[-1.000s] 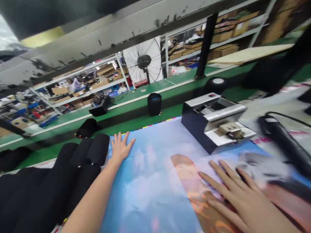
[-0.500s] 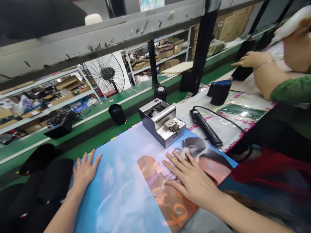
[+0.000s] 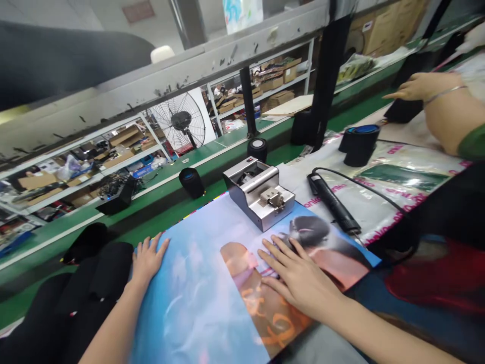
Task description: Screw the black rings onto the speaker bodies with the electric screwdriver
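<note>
A large glossy printed poster (image 3: 200,288), mostly sky blue with an orange figure, lies flat on the bench before me. My left hand (image 3: 147,259) rests open on its far left corner, fingers spread, beside a heap of black cylinders (image 3: 94,283). My right hand (image 3: 299,275) lies flat and open on the poster's right part, fingers stretched toward a small silver machine (image 3: 259,193) that stands on the poster's far edge. Neither hand holds anything.
A black handheld tool (image 3: 333,202) with a cable lies right of the machine on a printed plastic sheet (image 3: 401,174). Black cylinders (image 3: 191,182) stand on the green conveyor (image 3: 159,202). Another person's hand (image 3: 417,86) reaches in at the far right. Shelving and a fan (image 3: 182,121) stand behind.
The view swung right and pulled back, bringing the co-worker's arm and the tool into sight. Both my hands stayed flat on the poster.
</note>
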Demonstrator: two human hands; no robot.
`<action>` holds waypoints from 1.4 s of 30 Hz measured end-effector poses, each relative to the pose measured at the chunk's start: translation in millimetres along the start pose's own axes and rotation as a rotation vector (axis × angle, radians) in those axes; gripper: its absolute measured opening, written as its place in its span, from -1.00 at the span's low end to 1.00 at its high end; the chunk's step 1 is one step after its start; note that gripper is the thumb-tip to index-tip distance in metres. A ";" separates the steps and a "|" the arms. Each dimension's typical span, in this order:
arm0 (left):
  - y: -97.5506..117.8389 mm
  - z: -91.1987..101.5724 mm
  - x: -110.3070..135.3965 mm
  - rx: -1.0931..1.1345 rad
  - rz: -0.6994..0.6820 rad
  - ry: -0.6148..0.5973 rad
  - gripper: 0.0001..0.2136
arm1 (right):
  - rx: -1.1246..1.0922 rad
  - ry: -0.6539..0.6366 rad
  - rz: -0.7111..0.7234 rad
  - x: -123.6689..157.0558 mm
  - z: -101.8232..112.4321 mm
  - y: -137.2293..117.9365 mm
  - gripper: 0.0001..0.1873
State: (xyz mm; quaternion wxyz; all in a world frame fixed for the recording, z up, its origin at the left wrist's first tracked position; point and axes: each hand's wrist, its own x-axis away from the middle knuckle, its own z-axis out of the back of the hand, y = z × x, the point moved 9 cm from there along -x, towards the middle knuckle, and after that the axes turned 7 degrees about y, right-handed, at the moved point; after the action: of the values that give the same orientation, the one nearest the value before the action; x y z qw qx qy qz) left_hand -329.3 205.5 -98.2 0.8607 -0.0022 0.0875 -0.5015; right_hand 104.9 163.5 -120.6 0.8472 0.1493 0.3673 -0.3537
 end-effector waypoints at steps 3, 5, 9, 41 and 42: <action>6.8 4.1 1.0 -0.010 -0.008 0.001 -0.38 | -0.014 -0.039 -0.024 -0.4 -1.5 0.3 -0.47; 19.3 5.0 4.4 -0.004 -0.042 0.005 -0.37 | -0.019 -0.062 -0.037 0.5 -1.9 -0.1 -0.48; 60.1 1.0 19.2 0.035 -0.188 -0.017 -0.38 | -0.031 -0.095 -0.036 4.9 -1.6 -1.3 -0.42; 99.4 -56.6 247.4 0.106 -0.633 -0.155 0.03 | 0.053 0.035 0.218 36.9 29.7 -23.7 -0.27; 98.3 -57.7 249.7 0.107 -0.646 -0.138 -0.01 | 0.034 0.037 0.241 33.3 32.1 -20.3 -0.26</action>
State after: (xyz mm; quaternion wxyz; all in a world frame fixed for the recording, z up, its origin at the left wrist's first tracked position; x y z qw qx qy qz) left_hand -133.0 43.5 -201.0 0.6602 -0.0186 -0.0026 -0.7509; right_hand 123.1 116.4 -122.6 0.8740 0.2132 0.3561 -0.2527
